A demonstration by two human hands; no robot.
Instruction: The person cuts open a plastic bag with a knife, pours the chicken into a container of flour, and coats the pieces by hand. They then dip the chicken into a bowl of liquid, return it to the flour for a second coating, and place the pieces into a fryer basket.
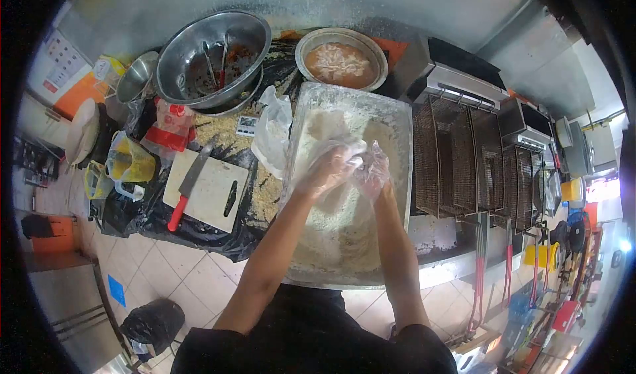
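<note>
Both hands wear clear plastic gloves dusted with flour, held close together above a large metal tray (405, 142) of white flour (331, 235). My left hand (333, 165) has its fingers curled round a small white floury piece, whose exact nature is unclear. Beside it, my right hand (373, 170) is half turned with its fingers bent inward; whether anything lies in it is hidden. Behind the tray stands a round metal bowl (381, 76) with pale pieces in orange liquid. A crumpled white plastic bag (271, 132) touches the tray's left side.
A big steel bowl (173, 56) with tongs is at the back left. A red-handled knife (192, 182) lies on a white cutting board (215, 208). Yellow-stained jug (129, 162) stands further left. Wire fryer baskets (454, 155) line the right, their long handles reaching forward.
</note>
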